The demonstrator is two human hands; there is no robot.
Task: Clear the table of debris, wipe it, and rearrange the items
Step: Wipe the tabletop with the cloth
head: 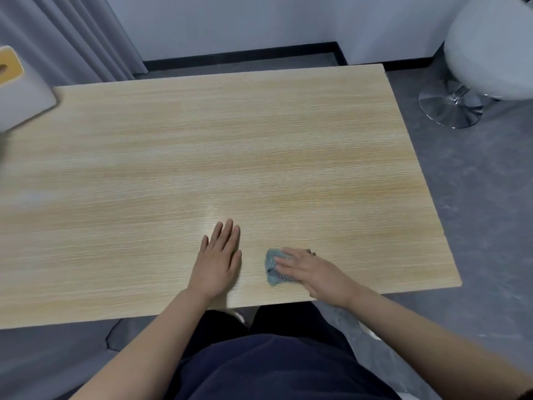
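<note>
Under right hand (314, 272) flat fingers, cloth (274, 269) on table (202, 140)

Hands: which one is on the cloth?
The right hand presses flat on the blue-grey cloth near the table's front edge. The left hand rests flat on bare wood beside it, touching no cloth.

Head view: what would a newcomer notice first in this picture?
First, the two hands near the front edge of the wooden table: the right hand presses a blue-grey cloth flat, and the left hand rests open beside it. Next, a white box at the far left corner and a white chair on the right.
</note>
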